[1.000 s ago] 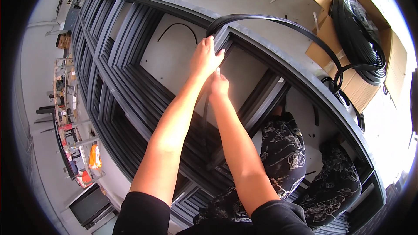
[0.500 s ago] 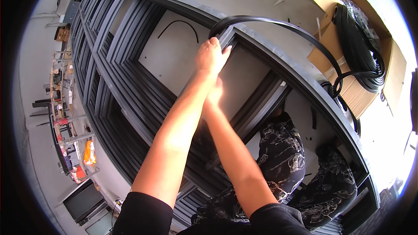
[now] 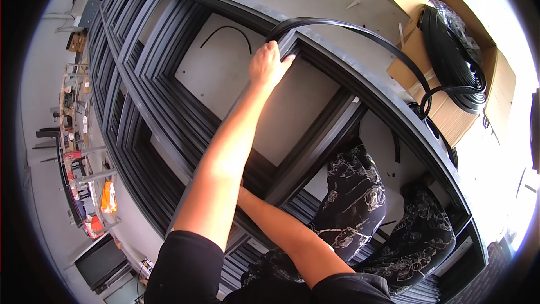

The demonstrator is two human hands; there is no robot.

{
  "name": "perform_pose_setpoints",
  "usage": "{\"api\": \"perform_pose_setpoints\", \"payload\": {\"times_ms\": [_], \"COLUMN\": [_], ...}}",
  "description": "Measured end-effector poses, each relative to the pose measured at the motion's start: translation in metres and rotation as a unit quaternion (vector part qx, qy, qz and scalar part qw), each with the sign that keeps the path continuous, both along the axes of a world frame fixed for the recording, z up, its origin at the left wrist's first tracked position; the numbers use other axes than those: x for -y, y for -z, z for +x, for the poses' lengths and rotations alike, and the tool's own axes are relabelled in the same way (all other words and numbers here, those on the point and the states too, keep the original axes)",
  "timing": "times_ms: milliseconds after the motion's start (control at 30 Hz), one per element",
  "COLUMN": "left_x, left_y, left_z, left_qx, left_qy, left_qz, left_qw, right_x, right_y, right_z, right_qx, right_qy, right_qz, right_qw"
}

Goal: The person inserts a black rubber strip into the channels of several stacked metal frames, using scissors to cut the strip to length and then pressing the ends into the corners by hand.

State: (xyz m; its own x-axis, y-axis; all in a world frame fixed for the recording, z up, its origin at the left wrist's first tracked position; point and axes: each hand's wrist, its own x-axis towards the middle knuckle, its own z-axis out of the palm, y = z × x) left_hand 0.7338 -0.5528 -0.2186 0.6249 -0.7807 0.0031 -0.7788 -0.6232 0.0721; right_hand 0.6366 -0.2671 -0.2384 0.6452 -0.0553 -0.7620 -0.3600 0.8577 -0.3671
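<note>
See the black strip (image 3: 365, 29) in a raised loop over the edge of the grey frame (image 3: 337, 59), running from the coil (image 3: 447, 62) in the cardboard box (image 3: 500, 98) to the left hand (image 3: 266, 67), near a corner. See there the fingers (image 3: 272, 47) curled over the crossbar (image 3: 286, 43), with the thumb (image 3: 289, 60) pointing out to the right. Cannot tell how tightly closed, nor whether upon the strip itself. Cannot tell anything of the right hand: hidden behind the left forearm (image 3: 228, 152).

Probably light and flexible, like rubber or soft plastic, judging by the smooth arc, yet springy enough to stand in a loop. Looks smooth, so may slide a little under the fingers. Unlikely to break, but may twist where curled tightly beside the box. Best to take hold close to the crossbar, flat between thumb and fingers, leaving the loop slack.
</note>
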Motion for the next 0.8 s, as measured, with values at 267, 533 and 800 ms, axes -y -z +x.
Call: {"api": "perform_pose_setpoints", "payload": {"times_ms": [267, 533, 800], "left_x": [-0.026, -0.019, -0.114], "left_y": [0.019, 0.010, 0.029], "left_z": [-0.021, -0.012, 0.008], "left_qx": [0.075, 0.003, 0.013], "left_qy": [-0.027, -0.105, -0.071], "left_qz": [-0.035, -0.011, -0.037], "left_qw": [0.996, 0.994, 0.997], "right_x": [-0.047, -0.060, -0.023], "right_y": [0.080, 0.062, 0.030], "right_z": [-0.004, 0.013, 0.007], "right_qx": [0.257, 0.065, 0.090], "right_qy": [0.190, 0.226, -0.324], "right_qz": [-0.234, 0.276, -0.335], "right_qw": [0.918, 0.932, 0.880]}}
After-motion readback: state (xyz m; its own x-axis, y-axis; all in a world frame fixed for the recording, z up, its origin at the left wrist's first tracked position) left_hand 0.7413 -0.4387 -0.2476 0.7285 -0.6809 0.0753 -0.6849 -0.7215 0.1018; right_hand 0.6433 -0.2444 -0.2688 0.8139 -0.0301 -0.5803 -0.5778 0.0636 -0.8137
